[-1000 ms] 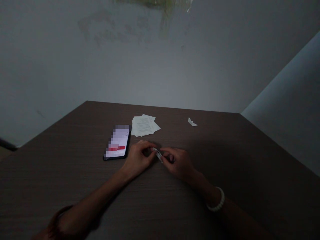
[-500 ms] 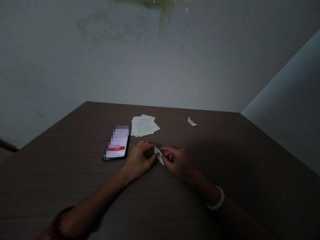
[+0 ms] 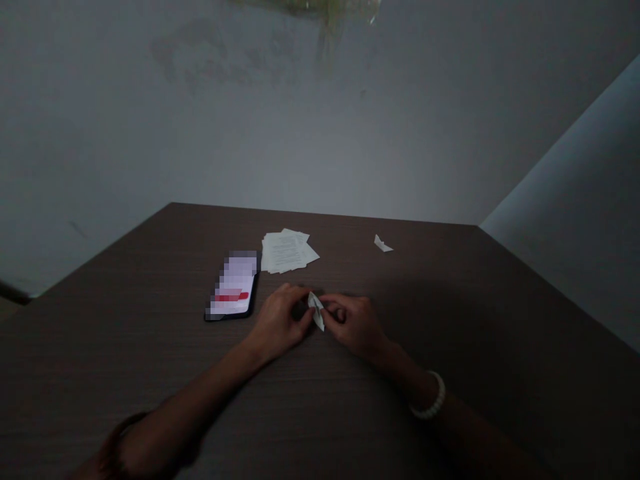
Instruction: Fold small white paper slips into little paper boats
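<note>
A small folded piece of white paper (image 3: 317, 312) is between my two hands, low over the table. My left hand (image 3: 281, 320) pinches its left side between thumb and forefinger. From the right, the thumb and fingers of my right hand (image 3: 356, 323) close on its other side. The paper is tilted, with a pointed end toward me and a darker crease or opening along its middle. Farther back on the right lies a small folded paper boat (image 3: 383, 244), apart from both hands.
A loose stack of printed paper sheets (image 3: 286, 252) lies beyond my left hand. A phone (image 3: 234, 285) with its screen lit rests left of the stack. The brown table (image 3: 320, 413) meets a stained grey wall (image 3: 320, 147) at its far edge.
The folded paper has turned slightly, and its near tip has shifted a little left. Both hands keep hold of it in nearly the same place.
</note>
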{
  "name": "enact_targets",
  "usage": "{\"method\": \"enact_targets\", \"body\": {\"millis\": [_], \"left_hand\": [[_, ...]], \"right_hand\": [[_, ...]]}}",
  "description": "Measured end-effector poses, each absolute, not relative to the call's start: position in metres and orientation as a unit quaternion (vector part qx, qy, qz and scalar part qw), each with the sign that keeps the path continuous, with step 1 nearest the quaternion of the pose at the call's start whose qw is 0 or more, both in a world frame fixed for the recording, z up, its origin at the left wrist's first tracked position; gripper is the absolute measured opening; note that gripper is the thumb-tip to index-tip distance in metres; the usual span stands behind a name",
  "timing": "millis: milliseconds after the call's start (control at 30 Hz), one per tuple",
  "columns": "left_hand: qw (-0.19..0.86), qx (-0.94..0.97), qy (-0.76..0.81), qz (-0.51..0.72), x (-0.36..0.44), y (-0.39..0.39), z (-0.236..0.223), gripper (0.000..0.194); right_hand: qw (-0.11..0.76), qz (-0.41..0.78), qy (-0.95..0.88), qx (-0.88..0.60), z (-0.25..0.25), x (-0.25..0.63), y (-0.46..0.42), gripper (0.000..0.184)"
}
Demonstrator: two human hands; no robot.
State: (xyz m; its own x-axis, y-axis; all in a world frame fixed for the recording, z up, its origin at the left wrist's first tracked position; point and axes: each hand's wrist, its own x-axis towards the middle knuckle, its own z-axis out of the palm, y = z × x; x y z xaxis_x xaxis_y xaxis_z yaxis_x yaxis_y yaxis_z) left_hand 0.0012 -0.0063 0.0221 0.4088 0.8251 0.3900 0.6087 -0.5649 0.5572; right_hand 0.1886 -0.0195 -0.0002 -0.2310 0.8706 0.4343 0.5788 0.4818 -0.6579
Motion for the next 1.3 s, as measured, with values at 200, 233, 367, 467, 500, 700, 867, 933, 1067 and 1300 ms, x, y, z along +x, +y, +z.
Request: {"method": "enact_targets", "body": {"millis": [200, 233, 367, 467, 500, 700, 867, 933, 1067, 1300], "left_hand": [[0.212, 0.792, 0.475, 0.321, 0.003, -0.008, 0.027, 0.02], [0.217, 0.788, 0.48, 0.319, 0.004, -0.008, 0.028, 0.018], [0.221, 0.791, 0.489, 0.294, 0.004, -0.01, 0.033, 0.02], [0.217, 0.795, 0.488, 0.287, 0.005, -0.011, 0.035, 0.025], [0.215, 0.797, 0.486, 0.287, 0.005, -0.011, 0.035, 0.025], [0.208, 0.795, 0.494, 0.283, 0.006, -0.01, 0.035, 0.022], [0.215, 0.782, 0.511, 0.285, 0.006, -0.01, 0.033, 0.02], [0.217, 0.778, 0.515, 0.286, 0.006, -0.01, 0.033, 0.02], [0.211, 0.767, 0.534, 0.287, 0.005, -0.01, 0.032, 0.019], [0.195, 0.782, 0.521, 0.281, 0.006, -0.012, 0.034, 0.02]], "right_hand": [[0.401, 0.19, -0.761, -0.473, 0.001, 0.187, -0.021, 0.022], [0.401, 0.192, -0.758, -0.477, 0.002, 0.186, -0.021, 0.022], [0.405, 0.197, -0.747, -0.488, 0.002, 0.186, -0.02, 0.02], [0.409, 0.189, -0.736, -0.506, 0.002, 0.186, -0.02, 0.014], [0.407, 0.183, -0.733, -0.513, 0.002, 0.186, -0.02, 0.012], [0.382, 0.119, -0.751, -0.525, 0.006, 0.183, -0.021, 0.013], [0.381, 0.047, -0.767, -0.514, 0.003, 0.183, -0.021, 0.018], [0.378, 0.023, -0.772, -0.511, 0.001, 0.183, -0.021, 0.019], [0.375, -0.006, -0.775, -0.508, 0.0, 0.183, -0.022, 0.021], [0.379, 0.039, -0.772, -0.509, 0.003, 0.185, -0.023, 0.019]]}}
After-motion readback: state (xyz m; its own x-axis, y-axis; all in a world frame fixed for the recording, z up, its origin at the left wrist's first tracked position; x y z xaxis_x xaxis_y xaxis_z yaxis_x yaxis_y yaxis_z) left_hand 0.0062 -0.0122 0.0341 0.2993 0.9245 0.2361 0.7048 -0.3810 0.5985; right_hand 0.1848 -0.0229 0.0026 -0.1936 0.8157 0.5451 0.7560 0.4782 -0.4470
